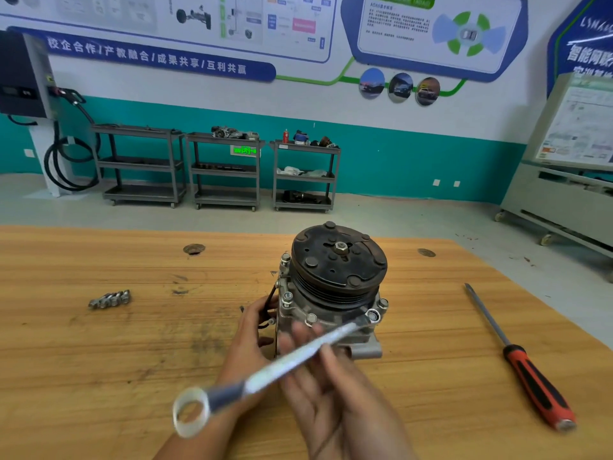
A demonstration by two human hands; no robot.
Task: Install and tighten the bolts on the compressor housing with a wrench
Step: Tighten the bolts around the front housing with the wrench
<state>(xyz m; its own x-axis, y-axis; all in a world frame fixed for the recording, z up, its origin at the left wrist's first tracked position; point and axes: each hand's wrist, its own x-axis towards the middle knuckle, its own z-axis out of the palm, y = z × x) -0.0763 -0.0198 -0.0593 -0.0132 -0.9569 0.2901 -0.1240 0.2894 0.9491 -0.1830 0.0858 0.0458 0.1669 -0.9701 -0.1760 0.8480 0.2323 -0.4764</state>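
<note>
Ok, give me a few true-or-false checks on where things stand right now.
1. The wrench has one ring end on a housing bolt at the front right of the compressor. True.
2. The screwdriver lies left of the compressor. False: it lies on the right.
3. Loose bolts lie on the table, to the left. True.
4. The left hand is off the compressor. False: it holds the compressor's left side.
</note>
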